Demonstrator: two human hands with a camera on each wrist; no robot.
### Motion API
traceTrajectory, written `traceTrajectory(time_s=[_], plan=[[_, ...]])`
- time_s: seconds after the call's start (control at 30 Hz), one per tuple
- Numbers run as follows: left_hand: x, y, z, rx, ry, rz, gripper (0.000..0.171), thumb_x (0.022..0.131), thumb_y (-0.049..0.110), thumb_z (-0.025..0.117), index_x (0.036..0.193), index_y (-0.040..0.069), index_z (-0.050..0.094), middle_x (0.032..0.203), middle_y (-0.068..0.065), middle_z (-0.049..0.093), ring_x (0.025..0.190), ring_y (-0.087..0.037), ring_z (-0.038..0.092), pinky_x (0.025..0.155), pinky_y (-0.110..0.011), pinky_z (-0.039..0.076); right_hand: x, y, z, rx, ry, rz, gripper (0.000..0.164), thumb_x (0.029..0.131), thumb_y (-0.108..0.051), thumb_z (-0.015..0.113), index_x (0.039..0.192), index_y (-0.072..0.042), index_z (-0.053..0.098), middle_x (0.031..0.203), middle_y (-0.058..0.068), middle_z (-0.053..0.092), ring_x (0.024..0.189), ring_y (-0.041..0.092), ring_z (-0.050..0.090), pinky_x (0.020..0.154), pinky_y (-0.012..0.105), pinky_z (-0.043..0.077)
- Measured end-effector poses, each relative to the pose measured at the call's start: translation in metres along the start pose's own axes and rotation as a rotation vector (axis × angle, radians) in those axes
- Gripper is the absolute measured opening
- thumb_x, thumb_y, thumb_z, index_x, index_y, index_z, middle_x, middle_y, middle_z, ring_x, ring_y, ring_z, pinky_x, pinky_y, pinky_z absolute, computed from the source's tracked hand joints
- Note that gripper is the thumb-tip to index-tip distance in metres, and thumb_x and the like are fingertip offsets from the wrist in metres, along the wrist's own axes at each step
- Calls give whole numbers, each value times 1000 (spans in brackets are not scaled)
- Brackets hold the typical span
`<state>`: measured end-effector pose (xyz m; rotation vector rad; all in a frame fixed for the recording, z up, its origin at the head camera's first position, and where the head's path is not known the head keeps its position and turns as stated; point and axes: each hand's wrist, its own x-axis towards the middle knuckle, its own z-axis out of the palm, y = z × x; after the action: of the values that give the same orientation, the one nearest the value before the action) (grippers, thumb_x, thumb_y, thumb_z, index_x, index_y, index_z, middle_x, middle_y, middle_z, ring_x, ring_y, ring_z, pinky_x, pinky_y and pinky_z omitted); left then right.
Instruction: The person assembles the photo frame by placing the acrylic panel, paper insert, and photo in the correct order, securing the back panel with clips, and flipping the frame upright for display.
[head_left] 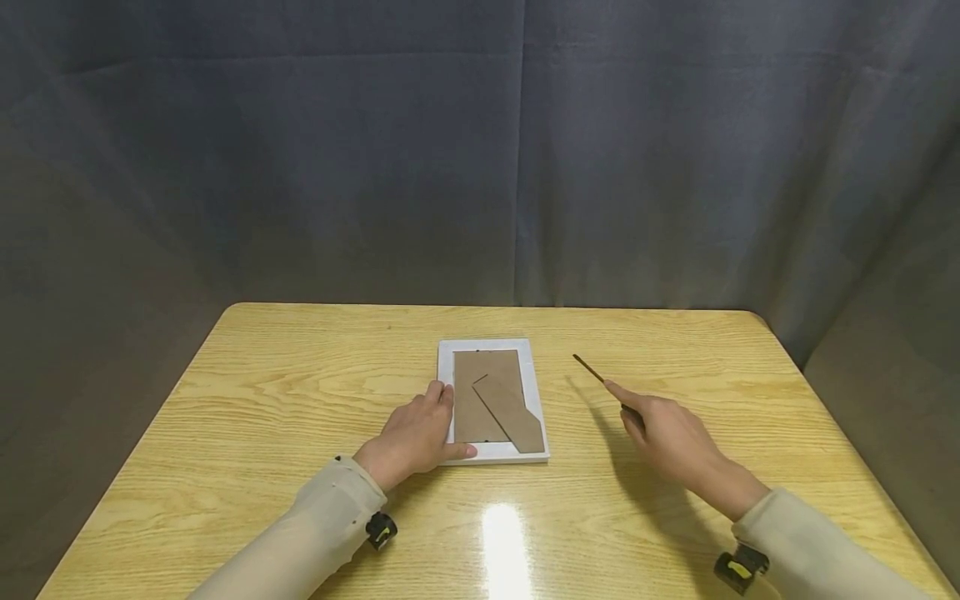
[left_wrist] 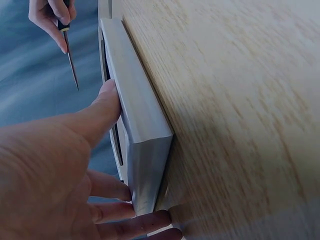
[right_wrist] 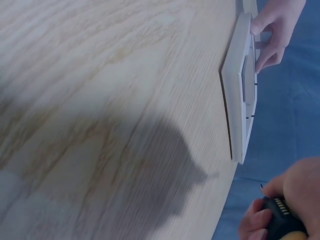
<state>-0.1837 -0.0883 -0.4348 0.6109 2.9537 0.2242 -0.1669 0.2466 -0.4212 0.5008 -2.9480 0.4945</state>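
Note:
A white picture frame [head_left: 536, 400] lies face down on the table, its brown backing board [head_left: 487, 408] and slanted stand leg [head_left: 525, 421] showing. My left hand [head_left: 420, 429] holds it at the near left corner; the thumb presses the near rim and the fingers [left_wrist: 112, 192] lie along the left side. To the right of the frame, my right hand [head_left: 667, 429] grips a screwdriver by its black and yellow handle [right_wrist: 282, 215]. Its thin dark shaft [head_left: 588, 367] points up and left, held above the table and apart from the frame. Small dark tabs [head_left: 486, 441] show at the backing's edges.
The wooden table [head_left: 300, 358] has rounded far corners, and grey curtains [head_left: 375, 167] hang behind it and at both sides. Each wrist carries a small black camera, as on the left sleeve [head_left: 381, 530]. A bright reflection shines near the table's front.

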Motion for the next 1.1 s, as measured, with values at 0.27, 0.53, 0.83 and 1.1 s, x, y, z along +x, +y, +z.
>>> traceTrajectory(time_s=[0.27,0.53,0.83,1.1], plan=[[-1,0,-1,-7,-3,-1,100,75,62,63,140,-10,38,126,-18,45,81,-21,50,63,-33,46,8,-11,4,-9,-10,-6,44,94,-14,48,138,-19,53,54,-6,33,45,8,27,40,25,25],[-1,0,-1,-4,-6,8,100,75,62,62,140,-10,38,126,-19,45,80,-20,49,63,-33,47,16,-24,9,6,11,-41,44,92,-12,51,135,-20,56,54,-7,30,46,7,25,41,25,23],[-1,0,-1,-1,-1,9,99,75,61,63,139,-11,39,124,-19,46,77,-19,48,60,-32,46,26,-35,13,-16,32,-92,44,91,-11,50,133,-19,58,53,-8,29,48,7,25,42,26,23],[-2,1,-4,-10,-6,5,99,75,60,64,139,-11,38,124,-19,46,78,-19,50,61,-33,47,37,-47,16,-1,40,-128,43,91,-11,49,131,-18,60,54,-9,27,48,7,24,43,26,22]])
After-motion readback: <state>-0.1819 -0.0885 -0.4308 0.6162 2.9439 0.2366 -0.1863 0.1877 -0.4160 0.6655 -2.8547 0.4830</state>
